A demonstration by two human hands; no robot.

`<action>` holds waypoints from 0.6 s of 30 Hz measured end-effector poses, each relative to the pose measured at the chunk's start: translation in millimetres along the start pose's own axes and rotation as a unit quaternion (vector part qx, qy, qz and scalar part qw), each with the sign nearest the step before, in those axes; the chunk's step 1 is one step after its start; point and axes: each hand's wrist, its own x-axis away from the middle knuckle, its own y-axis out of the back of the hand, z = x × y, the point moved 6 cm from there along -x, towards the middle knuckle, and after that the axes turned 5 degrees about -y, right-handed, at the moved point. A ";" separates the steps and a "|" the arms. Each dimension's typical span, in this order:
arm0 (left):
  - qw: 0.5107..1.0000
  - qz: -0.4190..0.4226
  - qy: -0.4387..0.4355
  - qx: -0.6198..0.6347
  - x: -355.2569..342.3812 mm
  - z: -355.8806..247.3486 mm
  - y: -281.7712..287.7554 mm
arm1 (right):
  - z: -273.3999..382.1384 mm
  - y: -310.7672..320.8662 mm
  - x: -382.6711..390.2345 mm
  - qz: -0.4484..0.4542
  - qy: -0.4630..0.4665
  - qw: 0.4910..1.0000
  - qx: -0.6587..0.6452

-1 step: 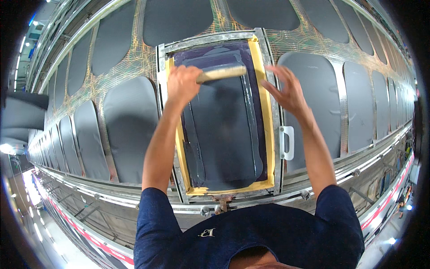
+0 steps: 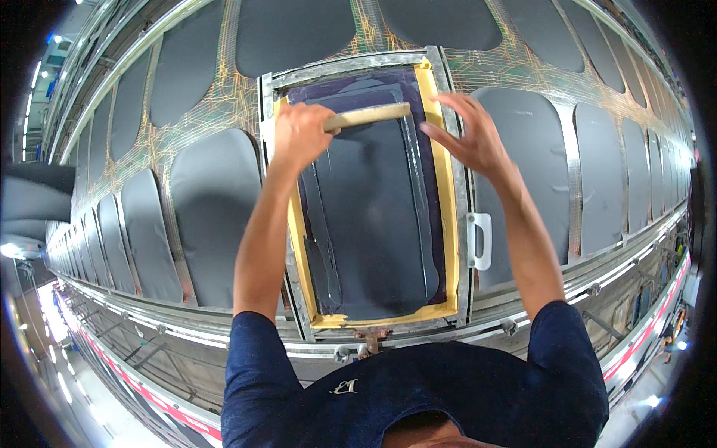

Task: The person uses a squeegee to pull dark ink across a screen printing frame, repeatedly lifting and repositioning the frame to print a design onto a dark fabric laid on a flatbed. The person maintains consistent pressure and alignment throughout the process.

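Nothing had shifted — the left hand (image 2: 299,134) gripped the wooden scraper (image 2: 370,116) atop the framed screen (image 2: 447,224); the right hand (image 2: 467,138) hovered spread.

The hall was evenly and fairly brightly lit, with blown-out white glare from lamps (image 2: 30,78) at the far left and a wet sheen on the dark screen mesh (image 2: 373,224). The fisheye bent the table rails toward a black rim, and the navy shirt (image 2: 418,396) nearest the lens was soft.

single head-worn fisheye, looking down and forward over own forearms, close on screen-printing frame (image 2: 366,194), edges bowed at rim
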 end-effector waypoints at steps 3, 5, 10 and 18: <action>0.999 0.021 0.028 -0.025 -35.9 3.8 31.1 | 12.8 -29.6 -80.7 0.117 0.054 0.989 0.066; 0.994 0.076 0.072 -0.013 -54.5 19.0 23.8 | 1.1 -61.7 -116.8 0.183 0.048 0.974 0.126; 0.990 0.103 0.098 0.001 -70.1 44.4 9.7 | -7.6 -101.4 -144.3 0.260 0.001 0.944 0.202; 0.992 0.083 0.096 0.005 4.9 -1.9 7.5 | 16.5 -106.7 -66.1 0.231 0.016 0.952 0.201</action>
